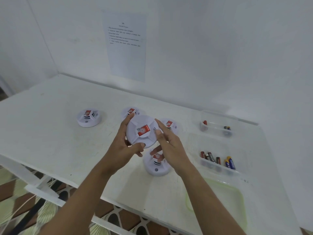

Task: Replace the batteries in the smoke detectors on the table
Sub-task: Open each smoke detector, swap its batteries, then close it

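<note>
A white round smoke detector [143, 131] with a red label is held up above the table between both hands. My left hand [124, 143] grips its left and lower rim, thumb at the front edge. My right hand [167, 141] lies against its right rim with fingers fairly straight. Other white detectors rest on the table: one at the left [89, 117], one behind the held unit [130, 111], one partly hidden at the right [170, 124], and one beneath my hands [157, 164]. A clear tray [218, 164] holds several batteries.
A second clear tray [216, 127] at the back right holds a few batteries. A pale green lid or tray [228, 195] lies at the near right. A printed instruction sheet [126, 44] hangs on the wall. The white table's [50, 133] front edge runs diagonally at left.
</note>
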The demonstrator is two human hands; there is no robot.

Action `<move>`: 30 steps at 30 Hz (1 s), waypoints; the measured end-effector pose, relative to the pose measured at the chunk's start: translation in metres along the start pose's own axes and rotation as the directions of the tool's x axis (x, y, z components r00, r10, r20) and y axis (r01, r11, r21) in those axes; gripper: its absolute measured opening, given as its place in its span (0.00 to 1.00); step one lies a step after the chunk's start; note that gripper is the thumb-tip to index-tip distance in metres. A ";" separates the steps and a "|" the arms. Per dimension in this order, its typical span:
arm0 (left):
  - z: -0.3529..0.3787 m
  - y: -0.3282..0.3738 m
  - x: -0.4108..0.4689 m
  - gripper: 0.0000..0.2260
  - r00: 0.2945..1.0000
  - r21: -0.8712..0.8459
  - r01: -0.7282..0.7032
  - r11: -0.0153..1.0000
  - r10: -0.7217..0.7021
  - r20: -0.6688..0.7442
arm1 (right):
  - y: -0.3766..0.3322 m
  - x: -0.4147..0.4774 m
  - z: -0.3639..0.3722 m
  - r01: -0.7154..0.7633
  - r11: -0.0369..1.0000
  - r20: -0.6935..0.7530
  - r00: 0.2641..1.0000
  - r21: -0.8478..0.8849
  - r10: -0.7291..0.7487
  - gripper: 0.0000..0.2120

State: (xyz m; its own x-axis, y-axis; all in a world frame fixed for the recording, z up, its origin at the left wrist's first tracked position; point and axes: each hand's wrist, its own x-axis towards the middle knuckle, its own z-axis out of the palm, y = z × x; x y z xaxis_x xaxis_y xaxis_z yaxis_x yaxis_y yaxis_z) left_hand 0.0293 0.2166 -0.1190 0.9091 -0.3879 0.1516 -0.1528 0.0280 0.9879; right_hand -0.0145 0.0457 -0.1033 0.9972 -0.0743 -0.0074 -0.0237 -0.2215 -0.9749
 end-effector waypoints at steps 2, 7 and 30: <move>-0.002 -0.001 0.000 0.41 1.000 -0.003 0.003 1.000 -0.003 0.004 | 0.000 0.001 0.002 -0.012 1.000 0.000 1.000 0.010 0.012 0.20; -0.008 -0.001 0.000 0.39 1.000 -0.022 0.011 1.000 -0.011 -0.006 | -0.001 0.003 0.009 -0.018 1.000 -0.009 1.000 0.013 0.018 0.20; -0.059 -0.009 -0.018 0.37 1.000 -0.019 -0.008 1.000 0.008 -0.025 | -0.008 0.005 0.062 -0.014 0.999 0.005 1.000 0.032 0.014 0.19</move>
State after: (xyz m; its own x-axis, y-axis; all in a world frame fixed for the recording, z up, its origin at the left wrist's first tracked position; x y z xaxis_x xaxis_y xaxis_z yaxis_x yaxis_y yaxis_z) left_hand 0.0371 0.2782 -0.1287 0.9173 -0.3648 0.1598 -0.1528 0.0483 0.9871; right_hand -0.0045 0.1077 -0.1097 0.9971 -0.0724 -0.0221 -0.0355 -0.1888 -0.9814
